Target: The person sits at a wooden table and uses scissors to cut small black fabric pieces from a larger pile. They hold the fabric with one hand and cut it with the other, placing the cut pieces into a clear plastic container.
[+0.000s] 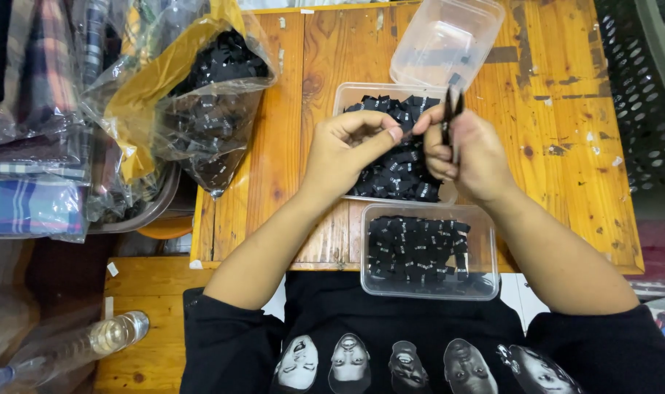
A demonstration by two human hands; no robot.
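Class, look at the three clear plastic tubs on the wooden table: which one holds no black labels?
The far tub, tilted beyond the hands, is empty; the middle tub and near tub both hold black labels.

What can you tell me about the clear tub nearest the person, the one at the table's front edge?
The clear tub is a rectangular, rounded-cornered container of what looks like thin transparent plastic, lidless and upright. It lies at the wooden table's front edge, overhanging toward the person's lap. Small black fabric tags fill it, fairly neatly stacked. Neither hand touches it.
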